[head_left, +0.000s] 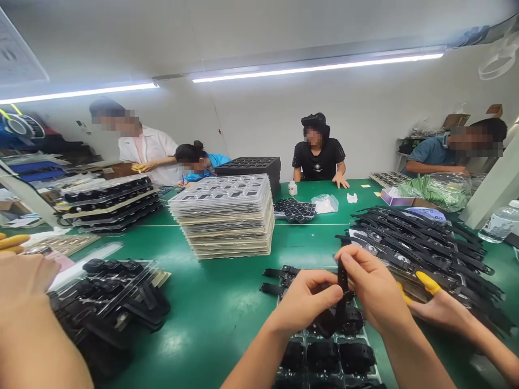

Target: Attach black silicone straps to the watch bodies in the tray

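Observation:
Between my two hands is a black watch strap (343,275), held upright above a clear plastic tray (302,340). My left hand (310,300) pinches the lower part of the strap from the left. Near the strap's top end, my right hand (371,281) grips it between thumb and fingers. Black watches (322,355) with curled straps sit in the tray's compartments below. At the tray's far left corner, more straps (272,281) stick out flat over the edge. The watch body joined to the held strap is partly hidden by my hands.
A tall stack of trays (231,227) stands ahead. Strapped watches lie piled on trays at right (413,243) and left (113,297). A co-worker's hand (438,308) with yellow finger covers reaches in at right, another person's arm (36,313) at left. Several people sit or stand across the table.

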The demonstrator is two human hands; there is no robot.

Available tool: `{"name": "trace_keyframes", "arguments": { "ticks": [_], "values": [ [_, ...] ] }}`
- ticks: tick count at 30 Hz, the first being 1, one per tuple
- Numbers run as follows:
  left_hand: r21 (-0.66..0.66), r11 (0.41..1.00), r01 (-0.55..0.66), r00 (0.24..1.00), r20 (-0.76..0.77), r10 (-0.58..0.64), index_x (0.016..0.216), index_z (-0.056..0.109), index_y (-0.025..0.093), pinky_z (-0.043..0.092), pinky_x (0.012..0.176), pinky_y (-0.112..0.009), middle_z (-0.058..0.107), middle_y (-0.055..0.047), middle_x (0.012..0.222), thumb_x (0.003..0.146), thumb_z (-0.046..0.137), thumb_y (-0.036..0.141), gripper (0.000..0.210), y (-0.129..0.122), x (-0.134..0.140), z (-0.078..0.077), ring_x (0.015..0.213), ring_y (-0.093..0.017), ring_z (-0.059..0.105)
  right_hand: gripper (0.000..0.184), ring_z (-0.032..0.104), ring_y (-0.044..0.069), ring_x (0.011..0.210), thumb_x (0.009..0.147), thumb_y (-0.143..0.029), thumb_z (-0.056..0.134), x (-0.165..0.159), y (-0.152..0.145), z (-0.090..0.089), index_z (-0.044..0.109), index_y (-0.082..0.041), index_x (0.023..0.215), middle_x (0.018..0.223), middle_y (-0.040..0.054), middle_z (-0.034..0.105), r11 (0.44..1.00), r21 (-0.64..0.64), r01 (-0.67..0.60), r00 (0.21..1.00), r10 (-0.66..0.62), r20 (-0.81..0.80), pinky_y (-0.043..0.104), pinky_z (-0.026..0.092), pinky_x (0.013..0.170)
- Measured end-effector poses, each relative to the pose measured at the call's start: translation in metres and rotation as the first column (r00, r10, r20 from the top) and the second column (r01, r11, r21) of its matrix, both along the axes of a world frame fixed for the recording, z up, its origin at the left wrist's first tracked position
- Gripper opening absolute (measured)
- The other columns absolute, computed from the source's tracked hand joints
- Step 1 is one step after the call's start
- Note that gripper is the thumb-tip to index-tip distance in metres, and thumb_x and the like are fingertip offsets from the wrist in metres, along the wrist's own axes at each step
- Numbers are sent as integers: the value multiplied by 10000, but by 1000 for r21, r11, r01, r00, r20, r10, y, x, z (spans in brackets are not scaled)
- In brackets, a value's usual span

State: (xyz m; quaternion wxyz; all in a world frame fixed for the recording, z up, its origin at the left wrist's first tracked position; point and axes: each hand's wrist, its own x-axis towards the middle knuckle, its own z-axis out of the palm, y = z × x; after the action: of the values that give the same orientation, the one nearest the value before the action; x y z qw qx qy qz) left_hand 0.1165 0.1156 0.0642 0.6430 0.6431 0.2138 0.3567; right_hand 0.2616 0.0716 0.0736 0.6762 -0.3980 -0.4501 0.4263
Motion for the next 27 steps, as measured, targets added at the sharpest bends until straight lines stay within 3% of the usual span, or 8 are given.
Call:
{"name": "trace_keyframes", "arguments": {
  "ticks": [3, 8, 14, 27],
  "values": [
    [-109, 990, 91, 996, 5, -91, 871, 821, 133, 380, 607, -239, 631, -30, 702, 732, 781, 646, 534, -1, 6, -6, 615, -116, 462, 313, 429, 119, 564, 847, -531, 772, 2, 2, 1, 674, -235, 878, 767, -23, 573, 996, -59, 64, 989, -72, -131, 201, 344, 426],
    [-193, 967, 166, 986, -1, -169, 826, 809, 114, 283, 531, -225, 503, 5, 612, 718, 773, 675, 572, 0, 11, -16, 554, -90, 373, 352, 467, 125, 589, 827, -544, 788, 6, 8, 3, 655, -224, 887, 785, -4, 616, 979, -58, 193, 966, -200, -165, 188, 355, 406],
    [-285, 942, 178, 984, 32, -176, 816, 795, 102, 226, 491, -214, 455, 12, 602, 702, 765, 705, 615, -1, 14, -20, 536, -79, 338, 357, 417, 112, 524, 828, -544, 783, 6, 12, 1, 649, -227, 920, 793, -8, 621, 983, -80, 167, 970, -178, -167, 199, 308, 352],
    [-271, 941, 202, 979, 41, -199, 841, 797, 104, 232, 501, -219, 482, 5, 616, 699, 785, 681, 595, 2, 14, -21, 540, -81, 350, 406, 428, 93, 516, 794, -575, 801, 5, 16, 0, 642, -220, 910, 778, -20, 626, 974, -98, 205, 957, -221, -190, 173, 297, 342]
  ]
}}
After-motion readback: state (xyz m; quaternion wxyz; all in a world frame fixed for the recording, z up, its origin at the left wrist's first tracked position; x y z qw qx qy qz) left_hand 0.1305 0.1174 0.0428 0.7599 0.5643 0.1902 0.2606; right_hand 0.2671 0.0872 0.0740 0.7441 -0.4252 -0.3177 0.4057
